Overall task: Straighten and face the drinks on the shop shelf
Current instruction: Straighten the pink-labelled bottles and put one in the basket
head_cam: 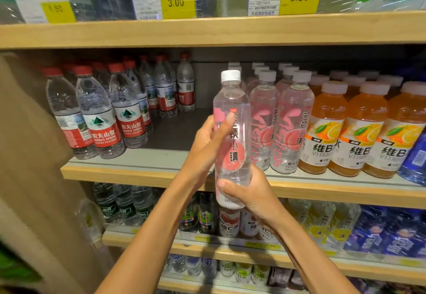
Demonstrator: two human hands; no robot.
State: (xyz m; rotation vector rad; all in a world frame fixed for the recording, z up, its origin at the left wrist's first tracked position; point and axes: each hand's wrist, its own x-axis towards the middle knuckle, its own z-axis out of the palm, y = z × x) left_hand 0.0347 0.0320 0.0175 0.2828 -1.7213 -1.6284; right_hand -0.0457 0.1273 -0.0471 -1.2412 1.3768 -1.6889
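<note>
Clear plastic with a white cap, the peach drink bottle [231, 100] is held upright in both hands, just off the front edge of the middle shelf [138, 171]. The left hand [207, 141] wraps its middle, thumb across the pink label. The right hand [252, 193] cups its base, fingers [227, 183] curled round it. Its label, a pink peach with black characters, faces outward. Behind it the shelf shows a bare gap. Left of the gap stand red-capped water bottles [101, 120]; right of it, rows of matching peach bottles [290, 120], then orange vitamin drinks [359, 130] toward the right end.
</note>
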